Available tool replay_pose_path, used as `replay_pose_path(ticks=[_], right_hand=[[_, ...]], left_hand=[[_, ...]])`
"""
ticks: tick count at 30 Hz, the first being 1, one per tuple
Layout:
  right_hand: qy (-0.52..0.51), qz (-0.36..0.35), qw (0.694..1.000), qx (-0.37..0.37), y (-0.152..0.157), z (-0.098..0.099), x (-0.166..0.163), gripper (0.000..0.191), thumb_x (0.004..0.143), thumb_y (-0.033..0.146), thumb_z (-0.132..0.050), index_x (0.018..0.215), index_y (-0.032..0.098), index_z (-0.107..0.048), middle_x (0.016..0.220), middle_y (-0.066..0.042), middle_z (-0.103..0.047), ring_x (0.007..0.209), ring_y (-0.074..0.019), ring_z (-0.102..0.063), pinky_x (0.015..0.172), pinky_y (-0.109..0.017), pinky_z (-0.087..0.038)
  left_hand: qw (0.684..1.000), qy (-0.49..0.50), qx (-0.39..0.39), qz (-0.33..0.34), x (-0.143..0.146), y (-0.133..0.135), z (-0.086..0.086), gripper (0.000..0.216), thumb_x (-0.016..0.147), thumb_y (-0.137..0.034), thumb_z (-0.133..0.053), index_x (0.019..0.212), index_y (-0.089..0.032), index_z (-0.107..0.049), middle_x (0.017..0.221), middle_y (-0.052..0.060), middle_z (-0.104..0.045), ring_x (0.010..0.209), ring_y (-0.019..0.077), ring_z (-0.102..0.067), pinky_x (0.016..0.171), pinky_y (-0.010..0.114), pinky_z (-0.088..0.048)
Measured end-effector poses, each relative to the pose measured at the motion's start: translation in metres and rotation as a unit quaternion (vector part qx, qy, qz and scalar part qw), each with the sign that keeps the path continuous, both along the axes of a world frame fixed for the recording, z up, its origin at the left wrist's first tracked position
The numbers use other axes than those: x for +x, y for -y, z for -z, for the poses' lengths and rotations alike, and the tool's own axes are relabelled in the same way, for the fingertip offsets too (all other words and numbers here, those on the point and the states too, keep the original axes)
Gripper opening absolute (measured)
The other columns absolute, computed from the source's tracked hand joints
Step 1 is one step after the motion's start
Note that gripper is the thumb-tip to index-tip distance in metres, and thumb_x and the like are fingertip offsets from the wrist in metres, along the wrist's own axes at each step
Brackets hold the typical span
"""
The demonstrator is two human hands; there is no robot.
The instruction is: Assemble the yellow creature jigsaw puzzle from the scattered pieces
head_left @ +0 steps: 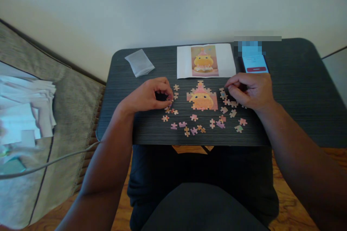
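A partly joined jigsaw puzzle (202,100) lies mid-table, showing a yellow figure with a pink party hat. My left hand (151,95) is to its left, thumb and fingertips closed on a puzzle piece (170,101) that they partly cover. On the right side, my right hand (252,90) has thumb and forefinger pinched together just above a cluster of loose pieces (223,95); what the fingertips hold, if anything, is hidden. More loose pieces, such as a pink piece (194,117), are scattered in front of the joined part.
Behind the puzzle lies a white sheet (184,61) with a printed picture of the same figure and a cake. A clear plastic bag (140,63) is at the back left, a lit phone (255,63) at the back right. Papers (24,112) and a cable (62,158) are left of the dark table (298,115).
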State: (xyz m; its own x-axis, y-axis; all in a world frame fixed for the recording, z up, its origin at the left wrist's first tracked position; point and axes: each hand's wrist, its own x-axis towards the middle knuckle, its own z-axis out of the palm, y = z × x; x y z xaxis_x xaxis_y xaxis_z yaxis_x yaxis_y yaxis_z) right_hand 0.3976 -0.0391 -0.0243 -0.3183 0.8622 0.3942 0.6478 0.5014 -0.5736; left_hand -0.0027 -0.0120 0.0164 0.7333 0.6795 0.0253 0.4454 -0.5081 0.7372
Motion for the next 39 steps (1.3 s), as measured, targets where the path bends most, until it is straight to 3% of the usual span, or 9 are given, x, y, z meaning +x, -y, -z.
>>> replay_pose_path(ticks=[4, 18, 29, 39], right_hand=[[-0.007, 0.001, 1.0, -0.011, 0.0, -0.001, -0.001, 0.01, 0.093, 0.027, -0.072, 0.089, 0.032, -0.08, 0.064, 0.0, -0.068, 0.051, -0.0191, -0.057, 0.055, -0.042, -0.042], [-0.025, -0.02, 0.999, 0.031, -0.004, 0.006, 0.001, 0.007, 0.089, 0.023, -0.074, 0.09, 0.028, -0.08, 0.063, 0.003, -0.067, 0.05, -0.0147, -0.055, 0.054, -0.035, -0.038], [-0.034, -0.031, 0.997, 0.061, -0.005, 0.005, 0.001, 0.006, 0.086, 0.022, -0.075, 0.088, 0.024, -0.08, 0.06, 0.005, -0.066, 0.046, -0.0115, -0.053, 0.049, -0.03, -0.034], [-0.033, -0.03, 0.998, 0.052, -0.006, 0.01, 0.003, 0.007, 0.086, 0.019, -0.074, 0.087, 0.024, -0.08, 0.061, 0.004, -0.066, 0.048, -0.0118, -0.052, 0.052, -0.033, -0.036]], left_hand=[[0.998, -0.038, -0.009, 0.056, 0.006, 0.008, -0.005, 0.016, 0.089, -0.035, -0.09, 0.1, -0.025, -0.083, 0.101, 0.002, -0.063, 0.095, 0.0196, -0.064, 0.087, 0.035, -0.05], [0.995, -0.057, -0.033, 0.074, 0.007, 0.009, -0.008, 0.006, 0.1, -0.027, -0.079, 0.097, -0.022, -0.082, 0.102, 0.003, -0.065, 0.093, 0.0176, -0.065, 0.085, 0.032, -0.05], [0.997, 0.0, -0.058, 0.048, 0.006, 0.004, -0.007, 0.005, 0.096, -0.024, -0.081, 0.097, -0.02, -0.083, 0.098, 0.004, -0.071, 0.089, 0.015, -0.068, 0.082, 0.029, -0.054], [0.998, 0.053, -0.041, -0.016, 0.006, 0.001, 0.0, 0.009, 0.091, -0.024, -0.081, 0.089, -0.016, -0.084, 0.087, 0.006, -0.076, 0.075, 0.0124, -0.065, 0.067, 0.027, -0.048]])
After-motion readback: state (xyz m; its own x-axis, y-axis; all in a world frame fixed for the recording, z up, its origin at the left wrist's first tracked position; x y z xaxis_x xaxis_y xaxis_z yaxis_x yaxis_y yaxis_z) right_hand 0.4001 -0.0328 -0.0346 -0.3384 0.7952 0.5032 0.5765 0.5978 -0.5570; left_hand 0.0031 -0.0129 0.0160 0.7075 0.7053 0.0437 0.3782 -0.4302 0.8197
